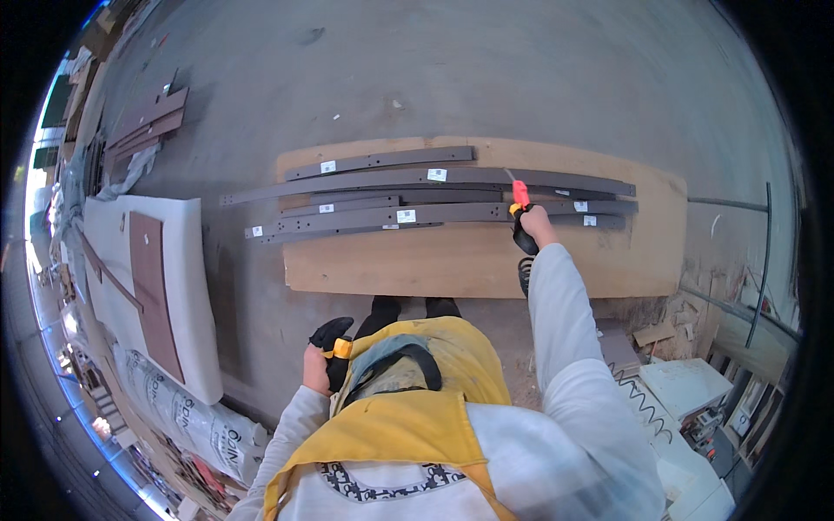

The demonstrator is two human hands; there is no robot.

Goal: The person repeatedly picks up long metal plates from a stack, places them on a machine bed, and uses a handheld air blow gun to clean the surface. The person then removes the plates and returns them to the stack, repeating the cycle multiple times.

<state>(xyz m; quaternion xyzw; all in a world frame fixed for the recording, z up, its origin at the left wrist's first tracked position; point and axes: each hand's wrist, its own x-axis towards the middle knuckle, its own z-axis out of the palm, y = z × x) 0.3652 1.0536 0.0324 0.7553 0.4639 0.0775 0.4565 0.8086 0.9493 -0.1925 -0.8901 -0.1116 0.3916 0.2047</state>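
Observation:
My right hand [535, 227], partly covered in black with a yellow piece on it, is wrapped round a red air blow gun [520, 193]. The gun's thin nozzle points away from me, over dark grey-brown slotted-looking bars [469, 214] with drilled holes and white labels. These long bars lie roughly side by side on a brown sheet of board [391, 265] on the floor. A black coiled hose [525, 276] hangs just below that hand. My left hand [321, 352], also black-covered with a yellow piece, is beside my yellow apron [434, 347]; its fingers cannot be made out clearly.
To the left, a white foam-like slab [195, 286] carries a brown panel [155, 286]. A printed plastic-wrapped roll [195, 421] lies nearer me, and brown boards [152, 126] lie farther off. At right are a metal rail [764, 260] and a white machine [682, 391].

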